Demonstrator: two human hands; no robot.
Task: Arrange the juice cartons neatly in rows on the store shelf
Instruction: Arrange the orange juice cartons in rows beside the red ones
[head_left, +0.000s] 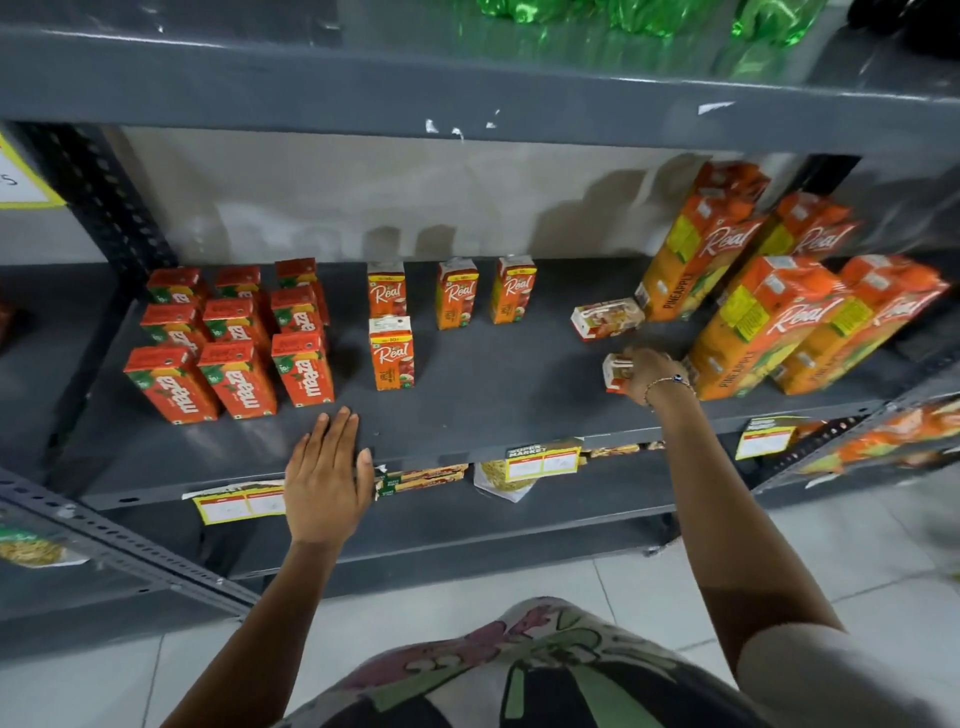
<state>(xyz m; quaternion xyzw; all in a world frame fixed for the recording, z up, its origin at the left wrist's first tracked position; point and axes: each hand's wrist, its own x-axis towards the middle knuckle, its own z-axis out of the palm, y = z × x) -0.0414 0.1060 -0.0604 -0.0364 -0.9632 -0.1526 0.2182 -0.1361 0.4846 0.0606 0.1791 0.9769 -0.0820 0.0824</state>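
Note:
On the grey shelf (467, 410), several red Maaza cartons (239, 338) stand in rows at the left. Small orange Real cartons stand upright in the middle, one in front (392, 353) and three behind (460, 293). Another small carton (605, 318) lies on its side further right. My right hand (647, 374) is shut on a small Real carton (615, 371) lying low on the shelf. My left hand (324, 473) rests flat and open on the shelf's front edge, holding nothing. Tall Real pineapple cartons (763, 322) lean at the right.
An upper shelf (467, 88) overhangs, with green packets (649, 15) on it. Price labels (543, 460) hang from the shelf's front edge. Packets lie on the lower shelf (498, 480). Perforated grey uprights (98, 208) frame the bay. Tiled floor lies below.

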